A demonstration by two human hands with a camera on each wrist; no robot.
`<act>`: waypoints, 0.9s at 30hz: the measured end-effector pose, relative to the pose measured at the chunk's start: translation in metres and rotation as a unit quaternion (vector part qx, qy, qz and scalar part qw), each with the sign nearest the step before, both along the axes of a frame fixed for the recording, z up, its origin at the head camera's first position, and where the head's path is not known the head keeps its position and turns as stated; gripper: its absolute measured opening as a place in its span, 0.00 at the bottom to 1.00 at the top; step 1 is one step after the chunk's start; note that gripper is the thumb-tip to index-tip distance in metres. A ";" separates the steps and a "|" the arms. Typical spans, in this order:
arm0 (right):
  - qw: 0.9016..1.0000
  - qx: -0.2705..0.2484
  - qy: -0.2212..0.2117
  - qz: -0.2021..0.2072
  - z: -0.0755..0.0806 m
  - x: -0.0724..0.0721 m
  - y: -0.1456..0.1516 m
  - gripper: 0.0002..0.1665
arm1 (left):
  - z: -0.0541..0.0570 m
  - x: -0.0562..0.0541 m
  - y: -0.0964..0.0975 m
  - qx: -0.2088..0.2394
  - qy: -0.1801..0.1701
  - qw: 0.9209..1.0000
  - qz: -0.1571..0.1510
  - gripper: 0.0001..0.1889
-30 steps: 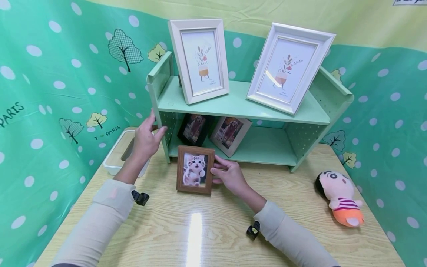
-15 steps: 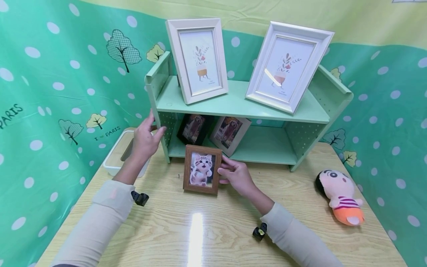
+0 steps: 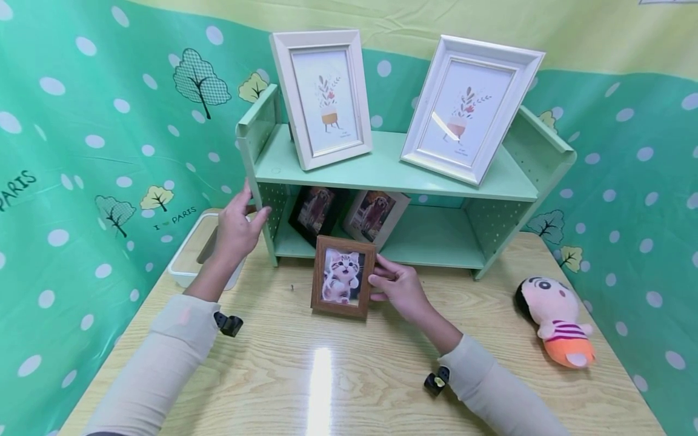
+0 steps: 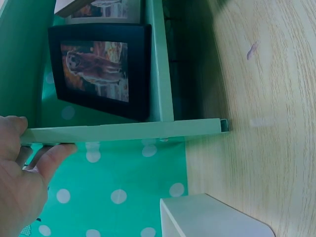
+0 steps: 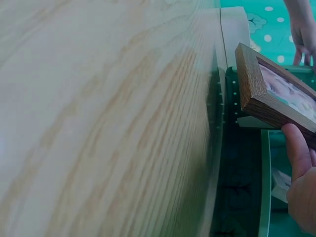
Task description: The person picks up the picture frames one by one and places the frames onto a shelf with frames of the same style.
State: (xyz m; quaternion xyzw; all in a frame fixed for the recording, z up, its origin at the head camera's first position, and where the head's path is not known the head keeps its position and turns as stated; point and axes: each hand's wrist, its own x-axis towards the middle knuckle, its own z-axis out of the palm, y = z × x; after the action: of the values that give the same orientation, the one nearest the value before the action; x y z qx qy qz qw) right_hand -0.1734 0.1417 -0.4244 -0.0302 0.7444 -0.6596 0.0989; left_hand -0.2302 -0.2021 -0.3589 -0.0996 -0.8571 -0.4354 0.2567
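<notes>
My right hand [image 3: 402, 293] pinches the right side of a brown wooden photo frame [image 3: 317, 274] with a kitten picture, held upright in front of the green shelf [image 3: 349, 177]. In the right wrist view the wooden frame [image 5: 253, 94] is tilted, with my thumb at its edge. My left hand [image 3: 240, 227] grips the shelf's left side panel, fingers on one face and thumb on the other; the left wrist view shows this panel [image 4: 118, 132] up close. Inside the lower tier lean a black photo frame [image 3: 302, 219] and a pale photo frame [image 3: 402, 209], each with a dog picture.
Two white photo frames [image 3: 303, 121] [image 3: 420, 130] stand on the shelf's top tier. Left of the shelf sits a clear-sided box [image 3: 182, 275] with a dark item in it. A plush doll [image 3: 564, 333] lies at the right of the wooden table [image 3: 262, 375].
My right hand has moved to the right with the wooden photo frame, which now overlaps the bottom of the pale frame. My left hand stays on the shelf's side.
</notes>
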 end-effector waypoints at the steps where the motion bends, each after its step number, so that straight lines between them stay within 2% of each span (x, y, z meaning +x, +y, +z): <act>1: 1.000 -0.001 0.000 -0.001 0.000 0.000 0.002 0.38 | 0.000 0.000 0.000 0.000 -0.001 1.000 0.000 0.40; 20: 1.000 0.000 0.005 -0.013 0.005 0.006 0.037 0.39 | 0.001 0.000 -0.001 -0.002 0.003 1.000 0.002 0.40; 27: 0.999 -0.001 -0.001 -0.032 0.005 0.010 0.055 0.40 | 0.001 0.000 0.000 -0.002 0.008 1.000 0.002 0.39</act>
State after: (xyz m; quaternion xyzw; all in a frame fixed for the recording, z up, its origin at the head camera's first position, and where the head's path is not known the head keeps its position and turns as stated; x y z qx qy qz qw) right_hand -0.1632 0.1963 -0.4198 -0.0059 0.7443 -0.6632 0.0783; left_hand -0.2297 -0.2018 -0.3580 -0.1017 -0.8561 -0.4321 0.2647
